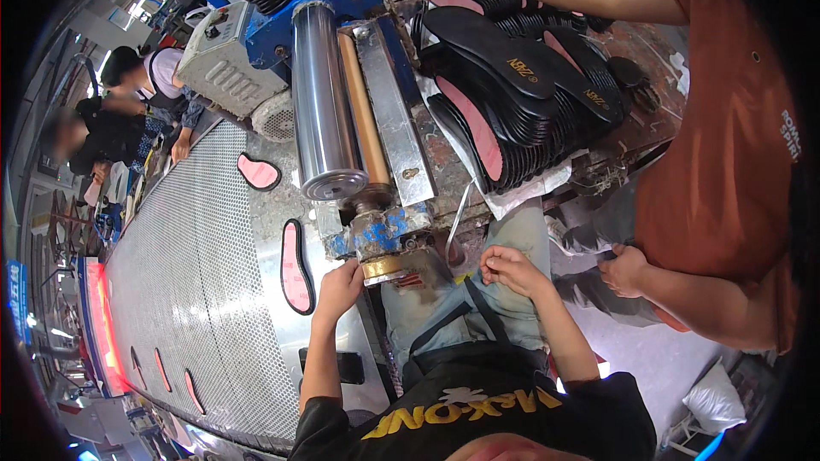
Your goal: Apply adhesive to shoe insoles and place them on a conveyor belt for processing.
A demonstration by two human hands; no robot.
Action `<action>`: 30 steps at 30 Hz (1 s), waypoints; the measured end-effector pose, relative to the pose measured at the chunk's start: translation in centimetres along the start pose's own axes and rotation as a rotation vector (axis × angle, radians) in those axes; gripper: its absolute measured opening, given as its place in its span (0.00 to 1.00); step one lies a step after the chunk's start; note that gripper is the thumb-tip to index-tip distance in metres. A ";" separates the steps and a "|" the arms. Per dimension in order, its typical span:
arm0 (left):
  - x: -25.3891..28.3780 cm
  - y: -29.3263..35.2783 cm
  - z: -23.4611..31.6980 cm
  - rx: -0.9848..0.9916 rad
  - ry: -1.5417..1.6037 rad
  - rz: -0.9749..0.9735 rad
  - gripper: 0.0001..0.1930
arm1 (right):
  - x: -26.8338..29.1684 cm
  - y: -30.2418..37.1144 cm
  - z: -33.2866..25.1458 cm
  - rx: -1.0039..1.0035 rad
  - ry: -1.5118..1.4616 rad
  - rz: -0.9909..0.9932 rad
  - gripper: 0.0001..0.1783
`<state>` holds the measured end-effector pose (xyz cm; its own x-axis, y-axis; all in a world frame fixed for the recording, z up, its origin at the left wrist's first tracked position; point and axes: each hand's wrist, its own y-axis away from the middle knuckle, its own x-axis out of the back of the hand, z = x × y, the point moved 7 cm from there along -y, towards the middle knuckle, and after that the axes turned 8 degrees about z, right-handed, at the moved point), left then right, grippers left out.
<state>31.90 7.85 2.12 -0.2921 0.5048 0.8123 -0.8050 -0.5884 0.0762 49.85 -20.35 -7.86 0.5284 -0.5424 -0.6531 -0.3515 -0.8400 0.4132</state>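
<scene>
My left hand (342,287) is closed beside the brass-coloured end cap (383,270) of a roller machine; its fingertips are hidden, so what it may hold cannot be made out. Over my lap, my right hand (510,271) has its fingers curled in, with nothing visible in them. A pink insole with a black rim (295,266) lies on the metal plate just left of my left hand. Farther off, another pink insole (258,172) rests near the mesh conveyor belt. The machine's shiny steel roller (327,111) stands ahead, alongside a tan roller (362,107).
Stacked black insoles (521,77) cover the bench at the right. Beside me stands a co-worker in a rust-coloured shirt (717,179), one arm reaching over the stacks. Several insoles lie along the mesh conveyor belt (188,265), near a glowing red opening (107,324). Other people sit at the far left.
</scene>
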 end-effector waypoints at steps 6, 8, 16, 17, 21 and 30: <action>0.1 0.1 0.1 -0.014 -0.032 -0.005 0.13 | 0.1 -0.1 0.2 -0.008 -0.004 0.003 0.07; 0.0 0.1 0.1 -0.024 -0.044 -0.010 0.13 | 0.2 -0.1 0.3 -0.002 -0.010 -0.003 0.08; -0.3 0.0 -0.4 -0.025 -0.023 0.017 0.13 | 0.3 -0.2 0.2 0.003 -0.024 -0.024 0.08; -0.3 0.0 -0.5 -0.025 -0.024 0.016 0.13 | 0.3 -0.2 0.2 0.004 -0.019 -0.021 0.08; -0.4 -0.1 -0.6 -0.042 -0.044 0.000 0.12 | 0.3 -0.2 0.2 0.003 -0.014 -0.022 0.08; -1.6 0.1 -3.0 0.011 -0.082 -0.020 0.09 | 0.0 0.0 0.1 0.006 -0.005 -0.015 0.07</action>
<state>30.74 8.91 -0.88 -0.2324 0.4637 0.8549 -0.8047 -0.5854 0.0988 49.77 -20.38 -7.92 0.5299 -0.5297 -0.6623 -0.3482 -0.8480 0.3996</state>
